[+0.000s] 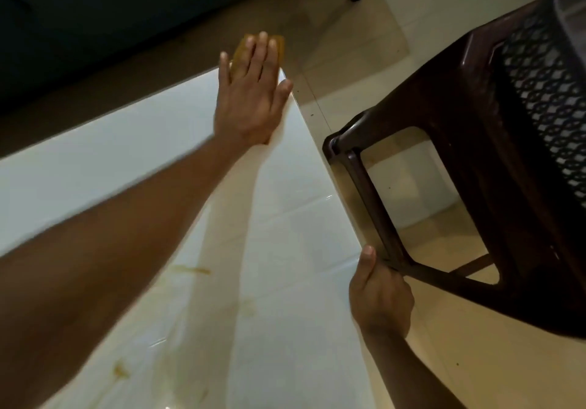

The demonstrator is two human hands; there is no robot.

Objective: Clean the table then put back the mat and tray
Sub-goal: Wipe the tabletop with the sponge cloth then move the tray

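My left hand (252,91) lies flat with straight fingers on a yellow sponge (279,47), pressing it onto the far corner of the glossy white table (285,218). Only the sponge's edges show past my fingers. My right hand (379,294) grips the table's right edge near me, thumb on top and fingers curled under it. Brownish smears (192,270) and a stain (120,370) mark the table near me. No mat or tray is in view.
A dark brown plastic stool (475,161) with a lattice seat stands on the tiled floor right beside the table's right edge, its leg close to my right hand. A dark sofa (95,12) runs along the far side. A clear container's rim (570,2) shows top right.
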